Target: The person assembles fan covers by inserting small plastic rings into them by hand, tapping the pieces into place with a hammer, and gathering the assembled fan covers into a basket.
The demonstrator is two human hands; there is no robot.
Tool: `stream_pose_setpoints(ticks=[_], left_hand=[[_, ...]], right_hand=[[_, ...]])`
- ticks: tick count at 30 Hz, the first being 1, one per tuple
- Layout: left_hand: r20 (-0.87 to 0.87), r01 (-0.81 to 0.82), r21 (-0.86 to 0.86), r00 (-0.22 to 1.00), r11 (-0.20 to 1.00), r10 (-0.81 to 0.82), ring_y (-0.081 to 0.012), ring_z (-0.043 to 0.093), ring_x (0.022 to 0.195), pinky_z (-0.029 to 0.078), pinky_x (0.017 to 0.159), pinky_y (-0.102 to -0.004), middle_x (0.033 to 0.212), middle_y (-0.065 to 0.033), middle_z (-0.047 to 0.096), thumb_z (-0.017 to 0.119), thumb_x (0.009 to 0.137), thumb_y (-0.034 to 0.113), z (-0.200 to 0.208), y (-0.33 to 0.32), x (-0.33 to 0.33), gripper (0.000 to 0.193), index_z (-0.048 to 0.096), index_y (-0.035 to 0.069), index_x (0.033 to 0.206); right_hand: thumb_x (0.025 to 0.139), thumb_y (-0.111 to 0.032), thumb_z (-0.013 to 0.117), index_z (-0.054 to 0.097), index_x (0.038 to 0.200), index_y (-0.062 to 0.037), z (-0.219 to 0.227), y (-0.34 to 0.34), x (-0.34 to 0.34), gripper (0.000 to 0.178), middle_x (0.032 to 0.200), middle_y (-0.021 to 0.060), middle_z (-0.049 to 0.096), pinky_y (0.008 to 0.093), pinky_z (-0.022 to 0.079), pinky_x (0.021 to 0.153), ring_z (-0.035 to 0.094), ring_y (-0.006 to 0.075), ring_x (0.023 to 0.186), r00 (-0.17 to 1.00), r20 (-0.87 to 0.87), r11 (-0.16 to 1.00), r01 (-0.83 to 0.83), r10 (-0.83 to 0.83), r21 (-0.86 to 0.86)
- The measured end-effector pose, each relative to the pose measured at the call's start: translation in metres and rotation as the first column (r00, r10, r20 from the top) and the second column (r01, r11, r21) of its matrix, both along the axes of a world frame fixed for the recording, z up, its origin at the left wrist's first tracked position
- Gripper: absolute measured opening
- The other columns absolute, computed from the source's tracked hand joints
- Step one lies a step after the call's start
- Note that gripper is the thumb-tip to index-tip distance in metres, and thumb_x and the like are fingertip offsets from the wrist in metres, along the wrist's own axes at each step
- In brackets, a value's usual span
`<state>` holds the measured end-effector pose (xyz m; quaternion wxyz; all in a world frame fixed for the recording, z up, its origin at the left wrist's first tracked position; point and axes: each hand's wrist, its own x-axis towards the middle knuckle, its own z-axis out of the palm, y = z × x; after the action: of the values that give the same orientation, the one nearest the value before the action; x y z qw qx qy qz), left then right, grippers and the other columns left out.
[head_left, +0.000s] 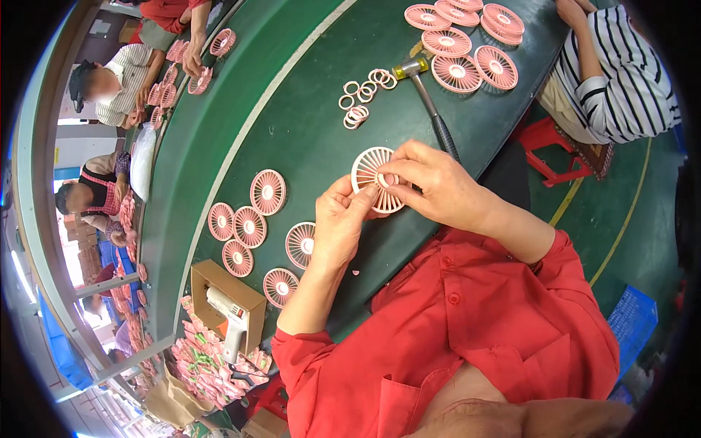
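Note:
My left hand [340, 219] is closed on the edge of a round pink fan grille [367, 162] with thin radial spokes, thumb on its face near the hub. My right hand [442, 186] pinches at the middle of the same grille, where a small pale pink ring [388, 179] shows between its fingers, against the hub. The fingers partly hide how the ring sits. Beyond my hands lie several loose pink rings [366, 91] in a loose group, some overlapping. A mallet [431, 106] with a yellow-ended head and black grip lies beside them, its handle reaching toward my right hand.
Several pink grilles [268, 192] lie left on the green table [292, 124]; more grilles [456, 71] are stacked at the far right. A cardboard box [252, 310] holds a white gun-shaped tool [232, 321]. A striped-sleeved person [621, 80] sits right; other people work across the conveyor.

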<state>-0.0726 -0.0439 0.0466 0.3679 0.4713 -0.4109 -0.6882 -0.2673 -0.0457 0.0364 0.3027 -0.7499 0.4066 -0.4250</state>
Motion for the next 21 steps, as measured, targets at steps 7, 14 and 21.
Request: stream_pose_setpoints(ticks=[7, 14, 21], left_hand=[[-0.090, 0.018, 0.121, 0.996, 0.992, -0.007, -0.0165, 0.071, 0.083, 0.061, 0.065, -0.0254, 0.102, -0.0120, 0.070, 0.054, 0.099, 0.014, 0.002, -0.005, 0.005, 0.026, 0.062, -0.005, 0.115], [-0.051, 0.024, 0.061, 0.998, 0.998, -0.021, -0.0144, 0.068, 0.084, 0.058, 0.069, -0.0264, 0.101, -0.0108, 0.070, 0.055, 0.098, 0.012, -0.004, -0.003, 0.005, 0.025, 0.062, -0.005, 0.115], [0.055, -0.052, -0.138, 0.997, 0.989, 0.060, -0.0105, 0.065, 0.090, 0.053, 0.082, -0.0246, 0.102, -0.0078, 0.069, 0.062, 0.096, 0.007, -0.007, 0.007, 0.004, 0.023, 0.061, -0.005, 0.115]], right_hand=[[0.086, -0.005, 0.071, 0.066, 0.103, 0.0021, -0.002, -0.004, -0.001, 0.019, 0.098, 0.0124, 0.059, 0.0316, 0.052, 0.065, 0.062, 0.0221, 0.077, 0.995, 0.095, 0.999, -0.034, 0.033, 0.012], [0.086, -0.005, 0.070, 0.067, 0.099, 0.0035, -0.001, -0.009, 0.000, 0.016, 0.094, 0.0135, 0.058, 0.0336, 0.052, 0.067, 0.063, 0.0261, 0.079, 0.994, -0.068, 0.987, -0.092, 0.084, -0.128], [0.081, -0.002, 0.073, 0.068, 0.102, 0.0040, -0.017, -0.007, 0.011, 0.022, 0.094, 0.0126, 0.058, 0.0330, 0.054, 0.068, 0.063, 0.0250, 0.079, 0.996, 0.078, 0.988, -0.035, 0.047, -0.151]])
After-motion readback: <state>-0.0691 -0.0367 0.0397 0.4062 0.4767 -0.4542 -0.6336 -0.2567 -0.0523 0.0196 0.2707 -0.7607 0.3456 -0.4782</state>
